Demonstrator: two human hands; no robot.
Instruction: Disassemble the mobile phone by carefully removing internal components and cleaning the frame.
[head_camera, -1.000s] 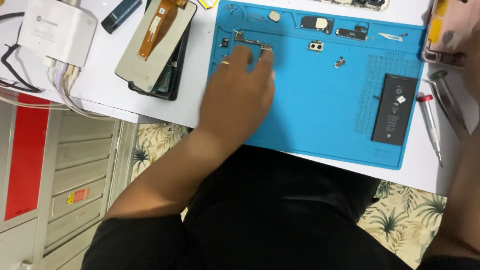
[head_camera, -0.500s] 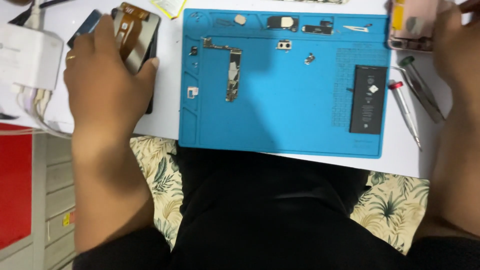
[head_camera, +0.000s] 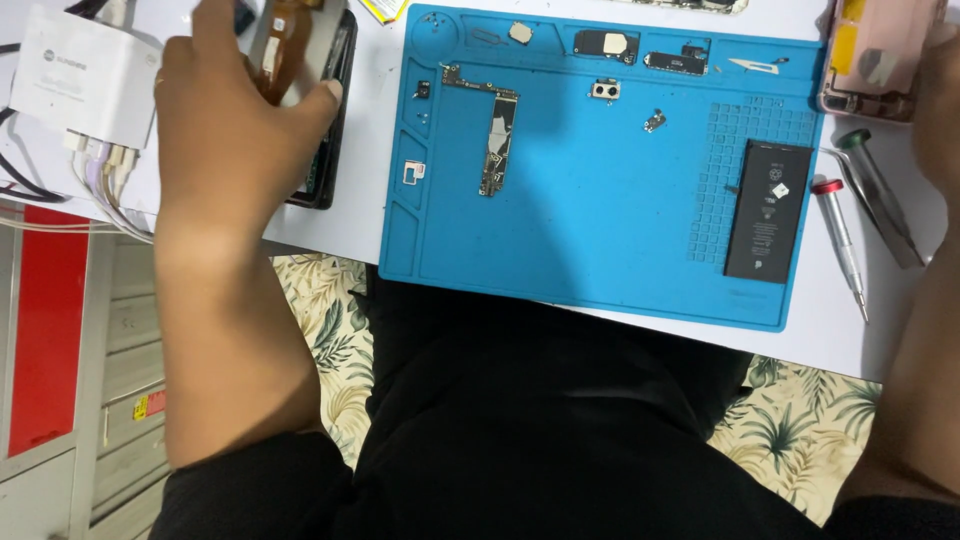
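- The person's lap in dark cloth fills the near edge of the view, with a leaf-patterned seat cover (head_camera: 800, 420) showing on either side of it.
- The blue repair mat (head_camera: 600, 260) lies on the white table (head_camera: 340, 225) just past the lap, its long axis running left to right.
- On the mat's right part a black phone battery (head_camera: 768, 210) lies with its long axis pointing away from the person; on bare table just right of the mat, a red-capped screwdriver (head_camera: 838, 245) and grey tweezers (head_camera: 880, 195) lie side by side, both slanting.
- Near the mat's middle a narrow logic board (head_camera: 497, 145) lies with its longer limb pointing away from the person; small loose phone parts sit in the far tray row.
- The left hand (head_camera: 235, 130) is over the table left of the mat, curled around a detached phone screen (head_camera: 325, 120), thumb on its right edge and fingers over its top.
- The screen lies mostly under that hand, its long axis pointing away from the person and leaning slightly right; an orange flex cable (head_camera: 275, 50) shows at its far end.
- A white charger block (head_camera: 85, 75) with cables sits just left of the hand.
- The right hand (head_camera: 940, 100) is at the right edge, touching a pink phone housing (head_camera: 875, 55) at the far right corner; whether it grips it I cannot tell.
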